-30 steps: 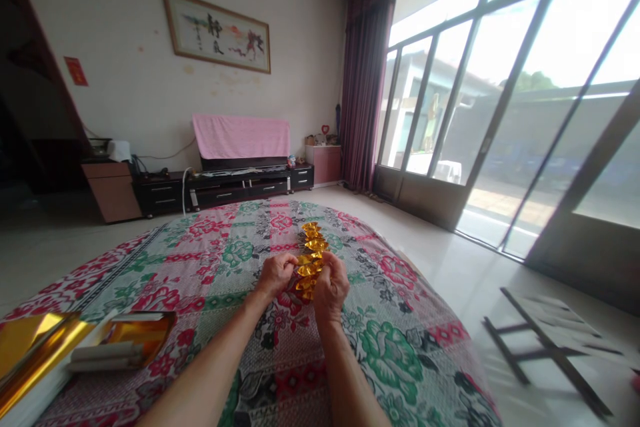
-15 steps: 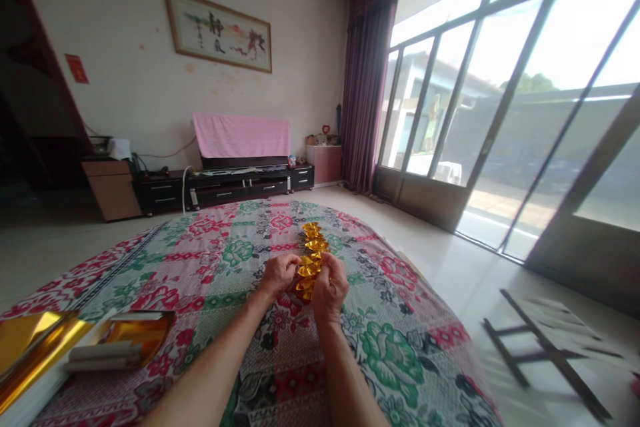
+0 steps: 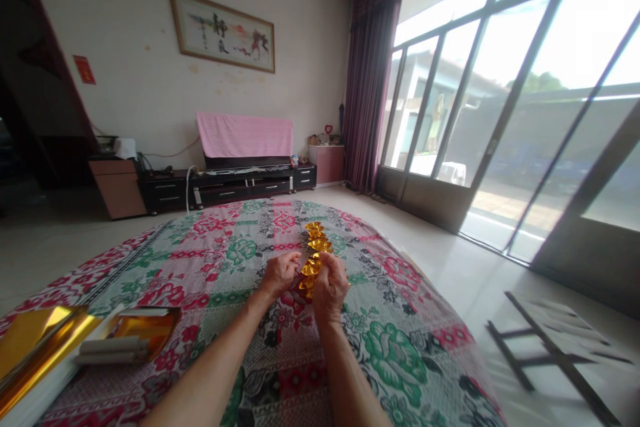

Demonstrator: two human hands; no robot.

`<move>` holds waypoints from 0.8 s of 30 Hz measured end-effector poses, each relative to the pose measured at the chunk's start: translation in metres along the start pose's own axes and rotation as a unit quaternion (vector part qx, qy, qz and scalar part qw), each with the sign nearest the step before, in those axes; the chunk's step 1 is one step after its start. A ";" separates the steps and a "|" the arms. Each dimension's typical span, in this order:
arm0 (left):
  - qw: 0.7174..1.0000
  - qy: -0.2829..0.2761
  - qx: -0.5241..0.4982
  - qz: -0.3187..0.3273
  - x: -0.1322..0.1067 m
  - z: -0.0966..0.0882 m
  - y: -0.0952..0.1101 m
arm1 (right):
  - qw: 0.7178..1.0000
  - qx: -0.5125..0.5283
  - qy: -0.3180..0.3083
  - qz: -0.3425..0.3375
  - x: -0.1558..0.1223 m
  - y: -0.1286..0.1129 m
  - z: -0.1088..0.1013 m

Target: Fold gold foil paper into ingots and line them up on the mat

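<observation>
My left hand (image 3: 278,275) and my right hand (image 3: 330,288) are held close together over a round table under a floral cloth (image 3: 400,353). Both pinch a folded gold foil paper piece (image 3: 309,269) between their fingertips. Just beyond the hands, a row of folded gold foil pieces (image 3: 316,239) lies on the cloth, running away from me. My fingers hide most of the held piece.
A stack of gold foil sheets (image 3: 35,347) and an open pack with a white roll (image 3: 127,340) lie at the table's left near edge. A dark TV stand (image 3: 225,187) with a pink cloth stands by the far wall. Glass sliding doors (image 3: 500,113) fill the right.
The hands have stayed in place, working the gold piece a little tighter between the fingers. The view has shifted slightly.
</observation>
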State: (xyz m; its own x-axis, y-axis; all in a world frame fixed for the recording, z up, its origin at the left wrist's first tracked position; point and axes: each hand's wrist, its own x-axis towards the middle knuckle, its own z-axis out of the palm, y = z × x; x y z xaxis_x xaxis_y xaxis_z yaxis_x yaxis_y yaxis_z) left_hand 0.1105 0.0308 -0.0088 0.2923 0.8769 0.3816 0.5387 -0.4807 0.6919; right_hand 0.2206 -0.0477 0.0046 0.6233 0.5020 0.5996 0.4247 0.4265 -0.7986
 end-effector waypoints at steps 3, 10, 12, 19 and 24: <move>1.000 -0.003 0.002 -0.006 -0.003 -0.002 0.001 | 1.000 0.001 0.001 0.001 -0.001 0.000 0.000; 0.997 -0.023 0.045 -0.060 0.003 -0.014 0.024 | 1.000 0.006 0.003 0.005 -0.002 0.001 0.001; 0.991 -0.043 0.076 -0.100 0.010 -0.016 0.031 | 1.000 0.006 0.005 0.004 -0.001 0.000 0.000; 0.977 -0.102 0.121 -0.147 0.026 -0.015 0.043 | 1.000 0.015 0.012 0.017 0.001 0.000 0.000; 0.967 -0.117 0.152 -0.168 0.030 -0.010 0.046 | 1.000 0.016 0.013 0.023 0.001 0.002 0.001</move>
State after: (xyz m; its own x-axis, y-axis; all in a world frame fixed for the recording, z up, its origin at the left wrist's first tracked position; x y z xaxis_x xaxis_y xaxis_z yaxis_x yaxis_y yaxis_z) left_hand 0.1364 0.0353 0.0409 0.2116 0.9773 -0.0068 0.8315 -0.1764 0.5268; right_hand 0.2212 -0.0458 0.0035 0.6590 0.5022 0.5599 0.3737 0.4275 -0.8232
